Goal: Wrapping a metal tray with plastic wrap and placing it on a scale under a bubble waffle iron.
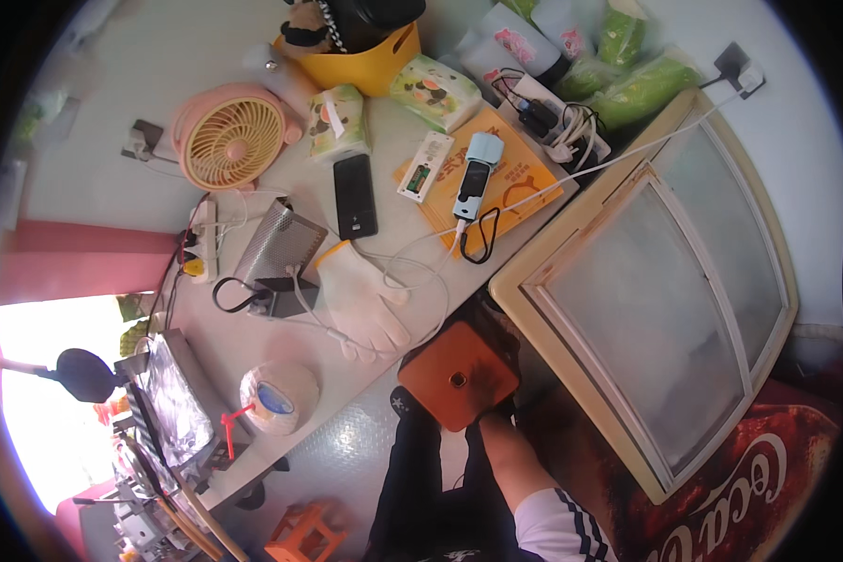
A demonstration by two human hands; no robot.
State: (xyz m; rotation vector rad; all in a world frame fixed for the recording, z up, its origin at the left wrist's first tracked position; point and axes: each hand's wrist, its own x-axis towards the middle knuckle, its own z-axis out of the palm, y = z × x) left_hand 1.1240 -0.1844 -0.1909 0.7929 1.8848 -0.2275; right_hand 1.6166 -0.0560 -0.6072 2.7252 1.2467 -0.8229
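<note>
My right forearm (506, 460) reaches down to the near edge of an orange plastic stool (439, 383), whose square seat has a central hole and a dark patch. The hand itself is hidden at the seat's edge, so its grip does not show. My left hand is out of view. Before me on the white table (372, 147) lie a white knit glove (362, 302), a black smartphone (355, 197) and a perforated metal box (281, 242). A light-blue handheld device (473, 179) with a cable rests on orange printed packaging (516, 165).
A sliding-glass chest freezer (632, 302) borders the table at right. Left stand a pink fan (235, 144), a power strip (202, 242) and a white roll (281, 397). A white cable (646, 147) stretches over the freezer's corner. Another orange stool (305, 530) is on the floor.
</note>
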